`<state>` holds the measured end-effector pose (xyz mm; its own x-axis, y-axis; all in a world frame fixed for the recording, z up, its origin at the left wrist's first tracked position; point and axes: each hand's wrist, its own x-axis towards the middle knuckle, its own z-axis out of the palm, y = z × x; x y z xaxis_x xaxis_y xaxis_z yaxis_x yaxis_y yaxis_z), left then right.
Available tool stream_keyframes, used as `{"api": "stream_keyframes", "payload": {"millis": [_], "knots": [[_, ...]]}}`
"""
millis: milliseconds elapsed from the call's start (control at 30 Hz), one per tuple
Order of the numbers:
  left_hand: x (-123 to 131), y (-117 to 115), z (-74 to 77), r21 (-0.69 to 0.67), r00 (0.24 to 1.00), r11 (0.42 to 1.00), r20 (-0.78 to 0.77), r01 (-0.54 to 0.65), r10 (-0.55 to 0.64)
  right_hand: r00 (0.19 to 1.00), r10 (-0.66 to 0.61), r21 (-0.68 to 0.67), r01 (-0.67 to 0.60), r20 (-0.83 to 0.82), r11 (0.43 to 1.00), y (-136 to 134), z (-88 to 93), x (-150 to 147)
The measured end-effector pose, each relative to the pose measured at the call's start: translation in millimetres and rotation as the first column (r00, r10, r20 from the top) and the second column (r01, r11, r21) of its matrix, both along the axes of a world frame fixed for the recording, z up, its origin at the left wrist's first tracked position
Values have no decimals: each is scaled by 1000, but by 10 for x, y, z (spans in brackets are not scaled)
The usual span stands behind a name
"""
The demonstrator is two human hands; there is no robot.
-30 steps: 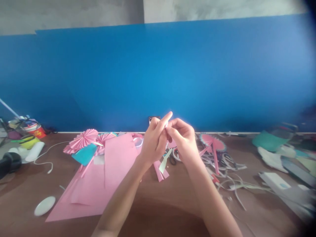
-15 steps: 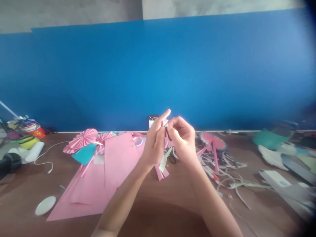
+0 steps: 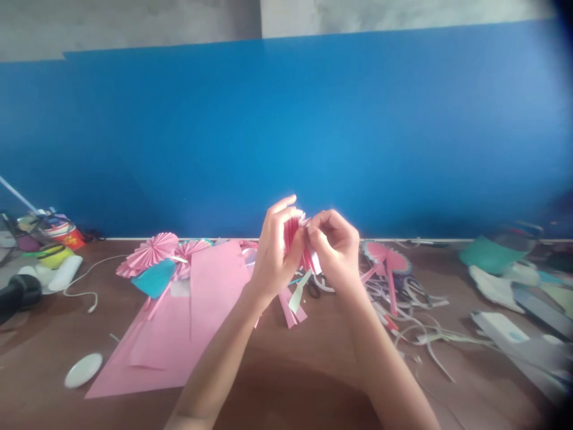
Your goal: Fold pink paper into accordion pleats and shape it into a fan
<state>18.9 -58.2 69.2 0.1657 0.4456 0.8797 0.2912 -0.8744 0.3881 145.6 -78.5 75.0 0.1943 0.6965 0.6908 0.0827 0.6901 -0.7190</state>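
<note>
Pleated pink paper (image 3: pixel 293 234) is held up in the air over the bench (image 3: pixel 286 382), just in front of the blue board (image 3: pixel 313 131). Left hand (image 3: pixel 274 254) pinches its near side with thumb and fingers, index finger lifted. Right hand (image 3: pixel 336 252) is curled, fingertips nipping the other side.

Change: half a second ago only a white scrap showed between the fingers. Now the pink folds are out in the open and slightly spread, so the grip has shifted from the tip to the stack.

Below: pale green strip (image 3: pixel 299 292), pink sheet (image 3: pixel 201 316). Left: pink fans (image 3: pixel 152 251), teal piece (image 3: pixel 154 278), white disc (image 3: pixel 83 370). Right: loose paper strips (image 3: pixel 421 325).
</note>
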Motion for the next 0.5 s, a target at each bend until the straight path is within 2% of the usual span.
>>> {"api": "stream_keyframes", "payload": {"millis": [100,233,333,400,433,500], "knots": [[-18,-10,19,46,994,996,-61,-82,85,999,-24,20,23,25,1000,-9,0,-4],[-16,7,18,-12,1000,1000,7,-29,29,999,-32,17,32,24,999,13,-17,-17],[-74,73,30,-68,999,998,35,-3,5,999,-41,-54,41,5,998,74,-42,-14],[-162,132,47,-176,1000,984,-29,5,-10,999,-35,-126,38,24,991,127,-55,10],[-211,159,53,-262,993,965,-109,8,-38,999,-36,-151,40,33,988,153,-58,34],[-285,190,48,-489,910,872,-362,-4,-200,996,-88,-156,88,11,984,198,-53,110]]}}
